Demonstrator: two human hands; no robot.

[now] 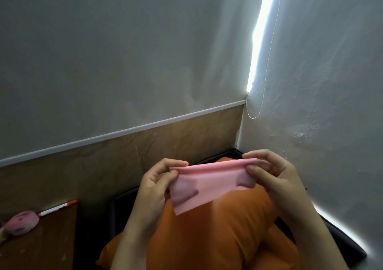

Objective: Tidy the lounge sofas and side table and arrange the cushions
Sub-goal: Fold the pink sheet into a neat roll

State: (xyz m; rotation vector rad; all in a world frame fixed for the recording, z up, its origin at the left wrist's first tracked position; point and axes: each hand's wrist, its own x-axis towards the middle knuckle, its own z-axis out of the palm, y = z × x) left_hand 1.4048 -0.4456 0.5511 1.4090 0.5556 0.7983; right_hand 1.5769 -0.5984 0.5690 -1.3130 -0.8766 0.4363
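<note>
A thin pink cloth (209,183) is stretched between both hands above an orange cushion (209,234). My left hand (157,184) pinches its left end between thumb and fingers. At the right end, my right hand (275,172) pinches the folded upper edge. Fingers behind the cloth show through it as dark patches. The cushion lies on a dark sofa (116,205) set in the room's corner, and my forearms hide part of it.
A brown wooden side table (47,240) stands at the lower left, carrying a pink pouch (20,224) and a white marker with a red cap (58,207). Walls close in behind and to the right, where a blind cord (267,68) hangs.
</note>
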